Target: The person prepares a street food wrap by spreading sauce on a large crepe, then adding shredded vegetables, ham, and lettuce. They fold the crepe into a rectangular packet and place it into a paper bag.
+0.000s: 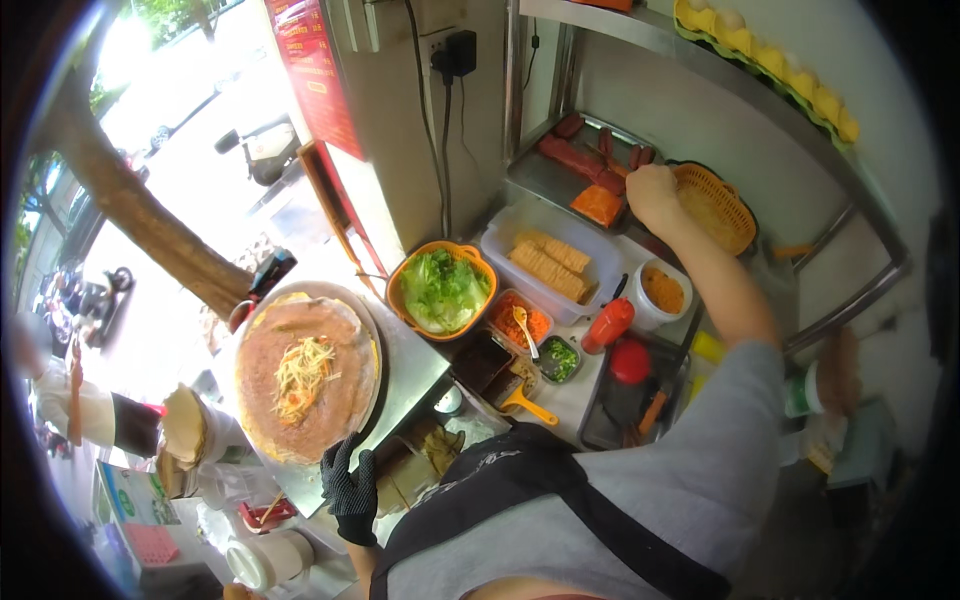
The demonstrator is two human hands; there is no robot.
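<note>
My left hand [350, 485], in a dark dotted glove, rests by the near edge of the round griddle [375, 385], fingers stretched and a little apart, holding nothing. A large brown-sauced crepe [270, 385] covers the griddle, with a heap of pale and orange shreds [305, 378] at its middle. Bare and reaching far right, my right hand [652, 195] is curled over the edge of a metal tray [530, 180]. Sausages [640, 155], reddish meat strips [570, 160] and an orange piece [597, 205] lie in that tray. My fingertips are hidden, so whatever they grip does not show.
An orange basket of lettuce [440, 290] stands beside the griddle. Near it are a tub of crisp crackers [550, 265], carrot bits [520, 320], chopped greens [558, 358], a red squeeze bottle [608, 325] and a white tub [662, 295]. A metal shelf [700, 70] overhangs my right arm.
</note>
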